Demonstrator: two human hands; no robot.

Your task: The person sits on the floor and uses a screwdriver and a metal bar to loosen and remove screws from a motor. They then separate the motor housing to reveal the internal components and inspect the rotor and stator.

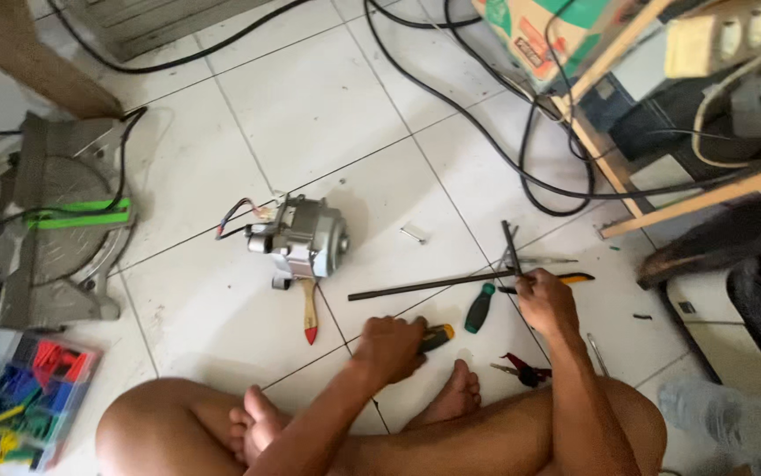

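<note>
Far left on the white tiled floor (pixel 328 97) I see a clear plastic organiser box of coloured small parts (pixel 28 397), and above it a grey mitre saw with a green band (pixel 59 225). Moving right, a small grey electric motor with red and black leads (pixel 303 240) lies on its side, a wooden-handled paintbrush with a red tip (pixel 309 308) touching its lower edge.

Next comes my left hand (pixel 389 348), closed around a tool with a yellow and black handle (pixel 438 336); only the handle end shows past the fingers, so I cannot tell what kind of tool it is. A long thin dark metal rod (pixel 425 285) lies across the tiles just beyond it, with a green-handled screwdriver (pixel 479 307) below its right end.

My right hand (pixel 544 300) is pinched shut on the end of a second slim dark rod (pixel 510 245) that stands up away from it; a yellow-handled tool (pixel 574 278) lies just beside the knuckles. Red-handled pliers (pixel 523 368) rest near my right knee.

As I judge it, the work is at an early stage: the motor lies well apart from both hands, and the rods are loose, not joined to anything.
</note>
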